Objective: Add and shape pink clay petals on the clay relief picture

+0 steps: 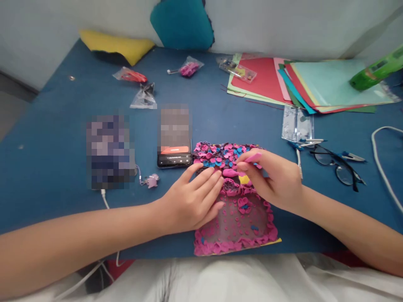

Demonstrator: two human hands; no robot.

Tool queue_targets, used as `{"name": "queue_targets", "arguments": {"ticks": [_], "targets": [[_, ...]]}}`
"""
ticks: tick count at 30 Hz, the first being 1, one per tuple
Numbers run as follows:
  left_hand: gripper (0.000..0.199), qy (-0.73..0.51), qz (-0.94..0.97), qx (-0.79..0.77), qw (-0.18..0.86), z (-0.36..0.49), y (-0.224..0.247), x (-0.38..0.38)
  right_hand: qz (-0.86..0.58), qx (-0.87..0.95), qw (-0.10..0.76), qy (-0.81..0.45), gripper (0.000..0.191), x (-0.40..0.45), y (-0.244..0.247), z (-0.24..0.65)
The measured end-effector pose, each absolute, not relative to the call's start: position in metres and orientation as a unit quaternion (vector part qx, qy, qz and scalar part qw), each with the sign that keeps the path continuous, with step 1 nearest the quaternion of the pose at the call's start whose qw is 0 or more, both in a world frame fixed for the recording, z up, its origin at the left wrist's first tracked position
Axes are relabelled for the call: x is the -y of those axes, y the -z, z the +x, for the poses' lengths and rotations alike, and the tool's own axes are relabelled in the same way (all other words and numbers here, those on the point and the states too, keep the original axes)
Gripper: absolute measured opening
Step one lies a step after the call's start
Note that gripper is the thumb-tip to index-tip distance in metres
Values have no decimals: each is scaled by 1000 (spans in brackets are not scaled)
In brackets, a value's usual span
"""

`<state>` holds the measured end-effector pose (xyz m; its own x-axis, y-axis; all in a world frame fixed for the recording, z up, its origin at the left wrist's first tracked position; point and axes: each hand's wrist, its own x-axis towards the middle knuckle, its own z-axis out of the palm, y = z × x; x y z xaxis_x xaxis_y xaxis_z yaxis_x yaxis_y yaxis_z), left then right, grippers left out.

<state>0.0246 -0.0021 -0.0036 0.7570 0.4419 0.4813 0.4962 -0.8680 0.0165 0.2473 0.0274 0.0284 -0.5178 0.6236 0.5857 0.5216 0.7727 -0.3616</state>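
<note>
A flat craft piece (233,218), a dress shape covered in pink, blue and dark clay-like petals and dots, lies in front of me with yellow showing at its edges. My left hand (198,195) rests on its left side, fingers stretched out and lying flat. Above its upper right part, my right hand (273,178) pinches a slim pink piece (253,158) between thumb and forefinger; whether it is clay or a small tool, I cannot make out. Close to those fingertips, a pink elongated lump (231,173) lies on the craft piece.
Left of the craft piece are a phone (174,161) and a blurred device (110,178) with a cable and charm. Small bags of pink (189,68), orange (134,75) and black material lie behind. Coloured sheets (261,77), a green bottle (374,71) and glasses (338,163) stand rightward.
</note>
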Motion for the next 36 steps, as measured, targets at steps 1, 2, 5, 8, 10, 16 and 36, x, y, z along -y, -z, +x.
{"name": "queue_targets", "arguments": {"ticks": [1, 2, 5, 8, 10, 16, 36], "targets": [[39, 240, -936, 253, 53, 25, 4, 2, -324, 871, 363, -68, 8, -30, -27, 246], [39, 239, -936, 254, 49, 25, 4, 2, -321, 872, 362, -67, 7, -32, -26, 245], [40, 238, -936, 256, 39, 26, 5, 2, -320, 874, 359, -67, 7, -35, -24, 244], [38, 241, -935, 258, 35, 26, 5, 3, -321, 874, 359, -67, 7, -35, -24, 244], [37, 242, -934, 260, 33, 26, 5, 3, -320, 876, 355, -71, 7, -34, -24, 245], [37, 251, -930, 266, 27, 27, 6, 3, -304, 879, 357, -89, 8, -35, -22, 244], [36, 261, -927, 267, 26, 28, 16, 6, -406, 810, 384, -180, 18, -33, -35, 245]]}}
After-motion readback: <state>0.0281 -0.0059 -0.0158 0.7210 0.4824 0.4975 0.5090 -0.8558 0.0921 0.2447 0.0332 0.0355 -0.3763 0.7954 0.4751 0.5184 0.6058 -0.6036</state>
